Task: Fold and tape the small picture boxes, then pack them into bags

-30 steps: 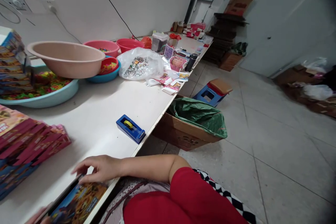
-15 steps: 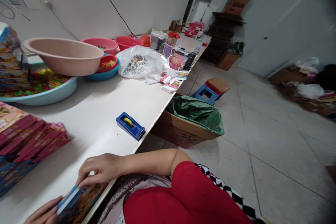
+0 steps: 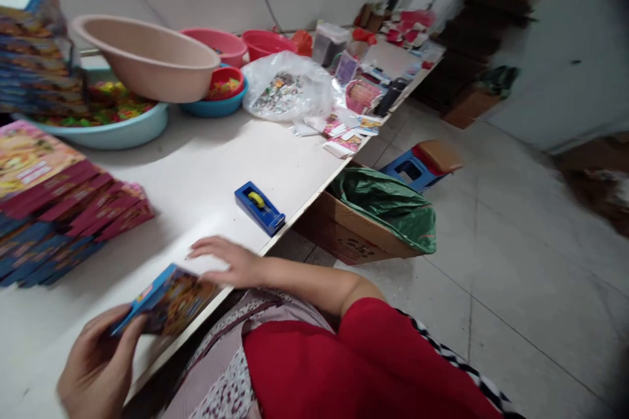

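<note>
My left hand [image 3: 101, 360] grips the near end of a small printed cardboard box [image 3: 179, 301] with a blue side, its thumb and fingers on either side of it. The box is at the table's front edge. Beside its far end is my right hand [image 3: 230, 262], fingers spread, with nothing held; one fingertip or the thumb is close to the box, and I cannot tell whether it touches. Beyond my right hand, a blue tape dispenser [image 3: 260, 208] with a yellow core lies on the white table [image 3: 196, 170]. Stacked pink and blue boxes [image 3: 63, 203] stand at the left.
Basins, among them a beige one [image 3: 147, 59] and a light blue one [image 3: 122, 131] of colourful pieces, line the wall. A clear plastic bag [image 3: 289, 88] holds small wrapped pieces. A carton with a green liner [image 3: 388, 203] and a blue stool [image 3: 413, 167] stand on the floor.
My right hand has come off the box and its fingers have spread. My left hand now grips the box's end, and the white strip along its edge no longer shows. The view has shifted.
</note>
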